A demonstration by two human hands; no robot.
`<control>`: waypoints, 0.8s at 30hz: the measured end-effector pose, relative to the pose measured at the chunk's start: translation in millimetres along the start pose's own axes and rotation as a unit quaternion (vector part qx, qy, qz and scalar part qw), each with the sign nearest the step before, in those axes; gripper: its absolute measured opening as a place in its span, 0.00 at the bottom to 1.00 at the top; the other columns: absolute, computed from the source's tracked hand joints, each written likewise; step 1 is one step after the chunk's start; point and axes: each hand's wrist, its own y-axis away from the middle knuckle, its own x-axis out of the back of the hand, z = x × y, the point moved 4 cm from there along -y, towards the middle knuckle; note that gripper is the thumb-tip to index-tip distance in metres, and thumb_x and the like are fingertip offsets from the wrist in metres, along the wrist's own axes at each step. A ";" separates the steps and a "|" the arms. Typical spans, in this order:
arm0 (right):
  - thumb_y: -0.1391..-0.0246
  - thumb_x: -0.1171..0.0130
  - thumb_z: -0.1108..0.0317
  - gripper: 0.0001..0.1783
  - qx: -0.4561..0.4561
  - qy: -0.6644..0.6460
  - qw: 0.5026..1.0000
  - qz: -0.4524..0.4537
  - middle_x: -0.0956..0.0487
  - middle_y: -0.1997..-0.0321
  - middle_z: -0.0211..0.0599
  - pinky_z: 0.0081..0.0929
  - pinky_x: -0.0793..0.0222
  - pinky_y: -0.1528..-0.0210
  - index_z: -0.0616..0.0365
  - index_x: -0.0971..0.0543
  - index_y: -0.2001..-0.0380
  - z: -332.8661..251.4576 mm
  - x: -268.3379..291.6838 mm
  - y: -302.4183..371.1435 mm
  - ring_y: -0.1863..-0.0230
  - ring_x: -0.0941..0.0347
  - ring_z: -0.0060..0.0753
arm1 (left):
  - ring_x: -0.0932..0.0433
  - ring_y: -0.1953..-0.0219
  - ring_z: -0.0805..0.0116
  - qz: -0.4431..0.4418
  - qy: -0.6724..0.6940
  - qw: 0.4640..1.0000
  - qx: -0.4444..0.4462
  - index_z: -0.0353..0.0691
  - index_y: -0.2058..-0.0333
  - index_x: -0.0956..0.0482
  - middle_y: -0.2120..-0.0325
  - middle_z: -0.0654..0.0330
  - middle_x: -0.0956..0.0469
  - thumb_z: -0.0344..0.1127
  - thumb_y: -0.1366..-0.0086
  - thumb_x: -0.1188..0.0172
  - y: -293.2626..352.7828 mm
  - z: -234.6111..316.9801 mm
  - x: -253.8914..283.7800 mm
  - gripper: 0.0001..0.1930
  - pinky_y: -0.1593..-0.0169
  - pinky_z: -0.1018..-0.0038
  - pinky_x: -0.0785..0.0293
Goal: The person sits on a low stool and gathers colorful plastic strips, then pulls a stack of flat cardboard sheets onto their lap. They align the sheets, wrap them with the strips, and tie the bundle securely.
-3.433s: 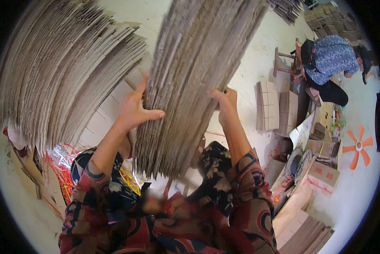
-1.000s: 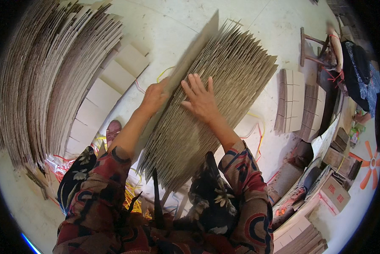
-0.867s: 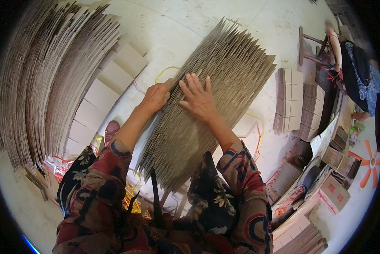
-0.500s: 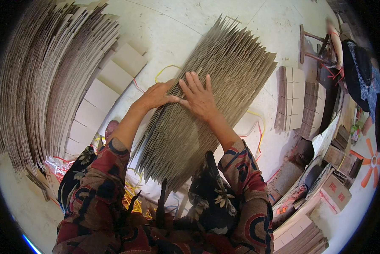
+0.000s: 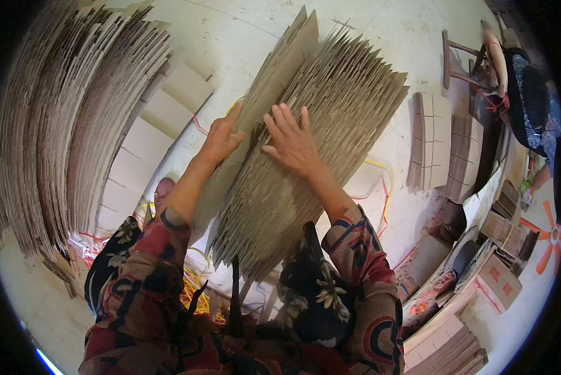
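A pale concrete workshop floor (image 5: 386, 37), strewn with yellow and red strapping cord (image 5: 380, 181), spreads beneath a seated worker surrounded by flattened cardboard. In front of the worker's knees a thick bundle of corrugated cardboard sheets (image 5: 330, 144) stands on edge, fanned like the pages of a book and leaning away. The left hand (image 5: 221, 140) is part open, its fingers curled round the edge of one outermost sheet (image 5: 274, 81), which stands tilted away from the rest; whether it pinches the sheet or only steadies it cannot be told. The right hand (image 5: 293, 144) lies flat and spread wide on the bundle's near face, pressing rather than gripping. The sheets are brown-grey, thin and uneven at their upper edges, packed close at the base and splayed at the top. Judging by the scene, the sorting is well under way but unfinished: only one sheet stands parted from the bundle, and nearly all of it remains together under the right palm. A much larger stack of like sheets (image 5: 61, 125) arcs along the left, with folded cardboard blanks (image 5: 161, 119) lying beside it. Smaller cardboard stacks (image 5: 430, 140) rest at right, near another person (image 5: 530, 100) in dark clothing and an orange fan (image 5: 546, 234).
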 end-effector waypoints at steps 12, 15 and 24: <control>0.51 0.39 0.54 0.36 -0.029 -0.077 0.997 0.010 0.48 0.32 0.49 0.55 0.69 0.31 0.62 0.37 0.44 1.2 6.3 -5.8 0.29 0.58 0.48 | 0.28 0.56 0.42 -0.036 -0.160 0.984 -0.067 0.36 0.39 0.47 0.60 0.40 0.26 0.32 0.41 0.45 -9.6 22.9 -16.4 0.33 0.55 0.58 0.30; 0.52 0.39 0.57 0.35 -0.024 -0.087 0.996 0.023 0.47 0.33 0.49 0.53 0.67 0.31 0.62 0.38 0.44 1.5 5.4 -3.5 0.30 0.59 0.50 | 0.28 0.55 0.43 -0.043 -0.156 0.986 -0.043 0.37 0.38 0.47 0.58 0.40 0.27 0.35 0.41 0.44 -9.4 23.9 -17.2 0.34 0.54 0.57 0.31; 0.50 0.40 0.60 0.35 0.010 -0.052 0.998 0.032 0.45 0.35 0.49 0.53 0.65 0.31 0.61 0.39 0.41 4.5 3.6 -1.4 0.31 0.57 0.51 | 0.31 0.45 0.50 -0.084 -0.110 0.990 -0.039 0.41 0.36 0.48 0.46 0.44 0.33 0.42 0.49 0.34 -8.7 19.3 -9.2 0.44 0.43 0.65 0.36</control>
